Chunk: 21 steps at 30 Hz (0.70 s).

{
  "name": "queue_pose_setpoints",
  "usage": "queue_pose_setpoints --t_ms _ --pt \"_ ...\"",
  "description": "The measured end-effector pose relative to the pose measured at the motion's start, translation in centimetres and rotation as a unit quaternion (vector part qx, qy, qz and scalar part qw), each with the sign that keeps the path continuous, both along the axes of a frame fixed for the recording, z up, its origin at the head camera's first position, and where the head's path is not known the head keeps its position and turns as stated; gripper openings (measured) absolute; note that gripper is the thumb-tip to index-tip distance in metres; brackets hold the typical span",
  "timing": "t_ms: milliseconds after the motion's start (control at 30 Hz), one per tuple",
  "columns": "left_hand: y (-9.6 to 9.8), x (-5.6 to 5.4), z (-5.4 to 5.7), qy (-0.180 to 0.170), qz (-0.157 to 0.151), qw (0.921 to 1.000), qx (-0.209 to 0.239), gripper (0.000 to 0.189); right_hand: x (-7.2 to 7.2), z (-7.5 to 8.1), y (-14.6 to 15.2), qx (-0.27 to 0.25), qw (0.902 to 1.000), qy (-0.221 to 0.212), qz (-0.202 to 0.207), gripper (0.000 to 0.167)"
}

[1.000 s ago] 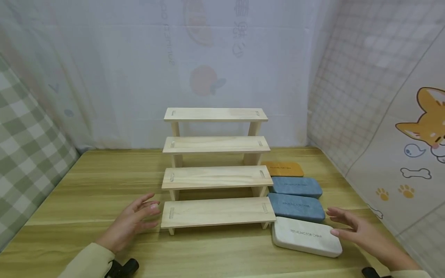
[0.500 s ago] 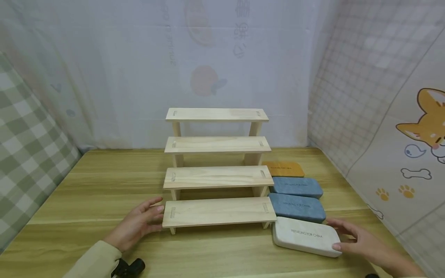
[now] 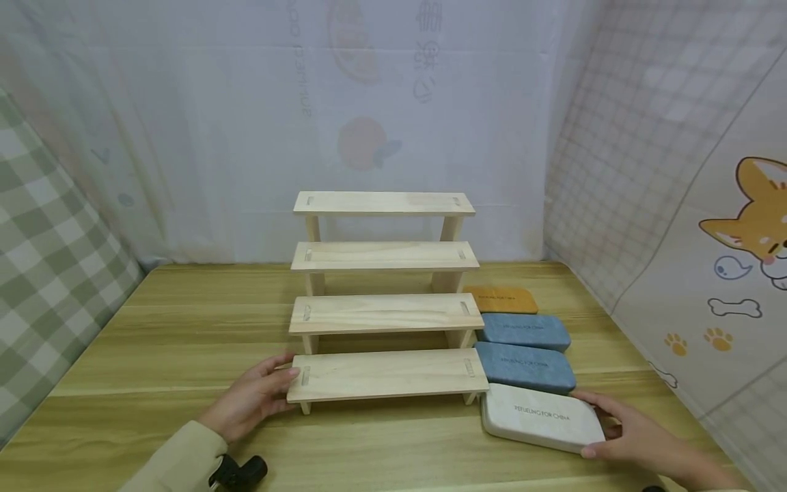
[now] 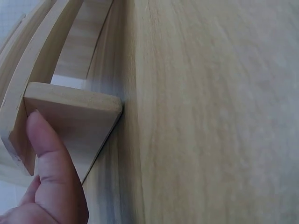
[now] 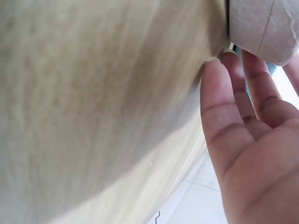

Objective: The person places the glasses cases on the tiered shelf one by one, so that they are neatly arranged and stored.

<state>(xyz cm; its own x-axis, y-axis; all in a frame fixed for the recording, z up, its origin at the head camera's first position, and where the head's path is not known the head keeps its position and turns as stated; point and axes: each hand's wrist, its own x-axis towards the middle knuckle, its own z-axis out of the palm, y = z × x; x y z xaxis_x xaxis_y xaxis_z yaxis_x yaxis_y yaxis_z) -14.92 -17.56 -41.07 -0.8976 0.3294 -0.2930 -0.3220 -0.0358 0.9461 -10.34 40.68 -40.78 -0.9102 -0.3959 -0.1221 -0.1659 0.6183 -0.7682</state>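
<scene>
A stepped wooden display stand [image 3: 384, 377] sits mid-table with several pale shelves. My left hand [image 3: 255, 396] holds the left end of its lowest shelf; in the left wrist view the thumb [image 4: 51, 149] presses under the board beside the leg, and the other fingers are mostly hidden. At the right lies a white glasses case [image 3: 541, 418] printed "REFUELING FOR CHINA". Around its right end is my right hand [image 3: 639, 434], thumb at the near corner and fingers at the far one. The right wrist view has the fingers [image 5: 219, 88] bent close against the case's end.
Behind the white case lie two blue cases [image 3: 525, 367] and an orange case [image 3: 503, 299], in a row along the stand's right side. Wood-grain table [image 3: 203, 307] surrounds everything. A white curtain [image 3: 233, 137] hangs behind, with checked cloth [image 3: 55, 239] at the left.
My left hand has moved right onto the lowest shelf's end, and the stand has shifted slightly right. My right hand has come down and closed around the white case's right end.
</scene>
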Motion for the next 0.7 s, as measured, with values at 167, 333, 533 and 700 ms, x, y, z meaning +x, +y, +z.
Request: queue_pose_setpoints --t_ms 167,333,533,700 --pt "0.21 -0.19 -0.09 0.000 -0.002 1.0000 0.006 0.075 -0.33 -0.13 -0.25 0.022 0.9996 0.010 0.010 0.071" --pt "0.21 -0.24 -0.05 0.003 -0.008 0.9998 0.016 0.076 -0.56 -0.24 -0.48 0.032 0.9994 0.008 0.010 0.075" --pt "0.23 -0.18 -0.05 -0.002 -0.005 0.9999 0.015 0.081 -0.46 0.14 -0.89 0.066 0.9977 0.013 -0.013 0.075" --pt "0.30 -0.21 -0.11 -0.007 -0.001 0.9999 0.014 0.083 -0.27 0.40 -1.05 0.083 0.9959 0.016 -0.030 0.073"
